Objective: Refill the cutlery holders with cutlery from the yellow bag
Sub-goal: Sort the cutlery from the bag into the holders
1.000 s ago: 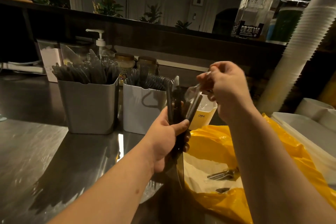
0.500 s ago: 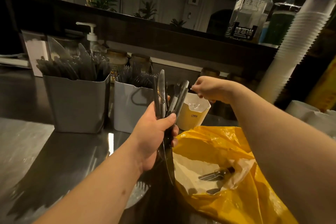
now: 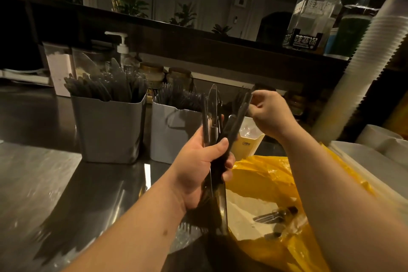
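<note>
My left hand point(image 3: 202, 166) grips a bundle of dark plastic cutlery point(image 3: 215, 121), upright above the counter. My right hand point(image 3: 268, 113) pinches the top of one piece in that bundle, a fork point(image 3: 241, 104) leaning to the right. The yellow bag point(image 3: 276, 185) lies open at the lower right with a few forks point(image 3: 273, 216) left inside. Two grey holders stand behind: the left holder point(image 3: 108, 130) packed with knives, the middle holder point(image 3: 170, 137) with forks. A small yellow-and-white holder point(image 3: 249, 141) sits just behind the bundle, under my right hand.
A tall stack of white cups point(image 3: 362, 55) leans at the right. A pump bottle point(image 3: 121, 46) and jars point(image 3: 152, 73) stand behind the holders, under a dark shelf with bottles. White containers point(image 3: 379, 150) sit at the right edge. The steel counter point(image 3: 44, 183) stretches left.
My right hand dropped from above the bundle toward the small yellow holder, then came back to pinch the fork at the bundle's top. My left hand kept hold of the bundle.
</note>
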Demonstrator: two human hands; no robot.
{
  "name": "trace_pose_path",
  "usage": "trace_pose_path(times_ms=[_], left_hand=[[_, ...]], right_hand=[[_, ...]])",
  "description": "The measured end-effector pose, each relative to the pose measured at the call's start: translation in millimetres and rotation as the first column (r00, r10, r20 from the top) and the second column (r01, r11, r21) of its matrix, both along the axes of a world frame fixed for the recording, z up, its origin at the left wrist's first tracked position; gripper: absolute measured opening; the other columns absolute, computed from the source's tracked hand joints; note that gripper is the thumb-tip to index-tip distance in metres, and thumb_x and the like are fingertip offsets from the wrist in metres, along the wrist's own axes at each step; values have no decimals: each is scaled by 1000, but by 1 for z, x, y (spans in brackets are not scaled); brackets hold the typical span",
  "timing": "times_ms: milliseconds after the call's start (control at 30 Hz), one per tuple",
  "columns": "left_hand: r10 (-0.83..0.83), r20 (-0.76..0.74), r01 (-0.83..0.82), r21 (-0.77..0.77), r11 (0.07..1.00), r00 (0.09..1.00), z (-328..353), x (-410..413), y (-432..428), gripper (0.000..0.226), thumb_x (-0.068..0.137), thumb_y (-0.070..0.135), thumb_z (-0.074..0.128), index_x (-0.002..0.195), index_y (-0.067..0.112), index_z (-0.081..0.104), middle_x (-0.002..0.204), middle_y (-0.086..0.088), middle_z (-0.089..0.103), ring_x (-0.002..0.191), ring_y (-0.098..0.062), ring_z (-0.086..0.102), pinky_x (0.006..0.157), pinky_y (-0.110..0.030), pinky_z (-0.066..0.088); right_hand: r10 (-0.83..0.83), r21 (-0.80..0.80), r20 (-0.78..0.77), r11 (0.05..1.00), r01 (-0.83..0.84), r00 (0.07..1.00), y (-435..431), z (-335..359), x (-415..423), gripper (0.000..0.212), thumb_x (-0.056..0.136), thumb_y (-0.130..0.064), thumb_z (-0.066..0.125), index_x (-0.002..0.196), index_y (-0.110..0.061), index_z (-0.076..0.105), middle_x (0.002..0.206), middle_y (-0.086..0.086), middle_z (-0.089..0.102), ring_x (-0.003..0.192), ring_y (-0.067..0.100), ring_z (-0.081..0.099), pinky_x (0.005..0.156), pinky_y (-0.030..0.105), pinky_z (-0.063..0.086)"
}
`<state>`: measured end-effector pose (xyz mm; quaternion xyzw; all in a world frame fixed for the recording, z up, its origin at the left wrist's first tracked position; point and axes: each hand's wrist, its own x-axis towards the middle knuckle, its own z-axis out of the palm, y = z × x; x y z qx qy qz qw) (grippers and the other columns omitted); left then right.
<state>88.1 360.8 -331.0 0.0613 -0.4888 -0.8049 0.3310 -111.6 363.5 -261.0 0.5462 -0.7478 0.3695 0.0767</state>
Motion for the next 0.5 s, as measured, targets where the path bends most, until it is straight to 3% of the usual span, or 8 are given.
trace_pose_path(times_ms=[67, 167, 267, 367, 433, 500], left_hand=[[-56, -82, 61, 63, 996, 995, 1, 1, 0, 33, 94, 11, 54, 127, 14, 56, 97, -11, 65, 59, -14, 53, 47, -24, 43], [-125, -137, 135, 62, 989, 983, -2, 2, -3, 29, 92, 13, 58, 121, 9, 55, 97, -12, 59, 59, -14, 48, 46, -23, 42], [-238, -132, 245, 42, 969, 962, -4, 1, -5, 30, 91, 16, 60, 120, 11, 54, 97, -13, 44, 58, -15, 45, 47, -24, 43], [-300, -154, 309, 39, 950, 941, -6, 0, -3, 43, 95, 12, 54, 137, 12, 44, 100, -15, 51, 58, -15, 48, 46, -23, 44], [-313, -150, 321, 37, 946, 938, -8, -1, -1, 55, 95, 10, 51, 146, 21, 38, 98, -14, 55, 57, -15, 48, 45, -23, 41], [-325, -152, 334, 39, 942, 934, -9, -4, 1, 60, 94, 9, 51, 148, 26, 35, 95, -15, 56, 55, -15, 48, 43, -23, 41]], right_hand=[[112, -96, 239, 991, -92, 965, 28, -6, 13, 9, 98, -18, 63, 104, -19, 70, 96, -2, 70, 89, 14, 64, 70, 23, 51], [272, -100, 524, 961, -259, 807, 48, -16, 27, 8, 96, -19, 65, 94, -20, 73, 80, -1, 72, 78, 17, 68, 67, 29, 56], [369, -156, 595, 924, -348, 714, 47, -20, 29, 13, 99, -15, 60, 96, -13, 71, 83, 2, 71, 81, 22, 66, 69, 34, 52], [480, -255, 734, 851, -459, 481, 44, -28, 33, 20, 103, -11, 48, 104, -8, 68, 95, 11, 70, 83, 22, 68, 72, 33, 54], [478, -226, 778, 819, -528, 408, 45, -38, 36, 26, 105, -11, 44, 117, -2, 64, 107, 21, 68, 95, 28, 70, 83, 39, 58], [480, -238, 811, 794, -560, 335, 46, -48, 35, 30, 104, -11, 45, 126, 0, 62, 109, 22, 67, 104, 33, 67, 93, 44, 53]])
